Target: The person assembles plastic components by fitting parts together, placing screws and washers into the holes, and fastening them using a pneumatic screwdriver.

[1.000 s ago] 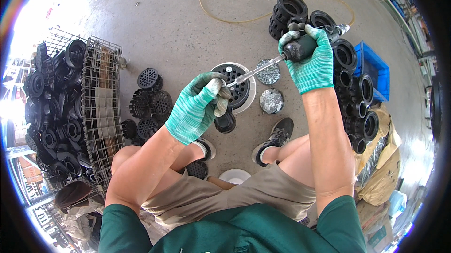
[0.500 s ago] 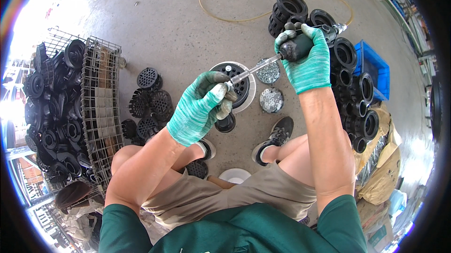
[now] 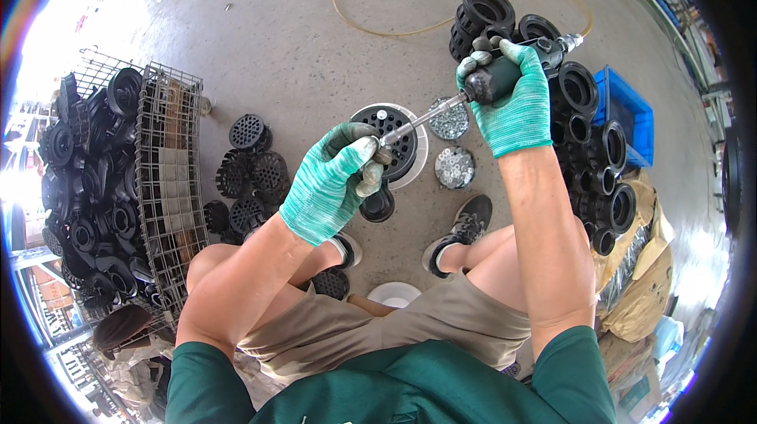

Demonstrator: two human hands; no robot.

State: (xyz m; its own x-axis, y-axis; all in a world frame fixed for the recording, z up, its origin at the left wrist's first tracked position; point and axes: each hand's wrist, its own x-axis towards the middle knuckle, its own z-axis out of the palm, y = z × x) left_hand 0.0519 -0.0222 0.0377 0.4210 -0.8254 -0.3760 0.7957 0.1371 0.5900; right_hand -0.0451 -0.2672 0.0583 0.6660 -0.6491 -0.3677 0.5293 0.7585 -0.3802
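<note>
My right hand, in a green knitted glove with dark fingertips, is wrapped round the black body of an air screwdriver. The tool's long pale shaft slants down to the left. At its end my left hand, gloved alike, is closed with thumb and fingers pinched by the tip; whatever small piece sits in them is hidden. Beneath the shaft lies a round black part with many holes, on a white round base. A small pale piece sits on its far side.
Two round containers of small metal pieces and pale washers stand right of the base. Black ring-shaped parts and a blue crate are at right. Perforated black parts and a loaded wire cage lie left. A yellow hose crosses the floor.
Both hands and the air screwdriver have shifted slightly to the left. Both grips look the same as before.
</note>
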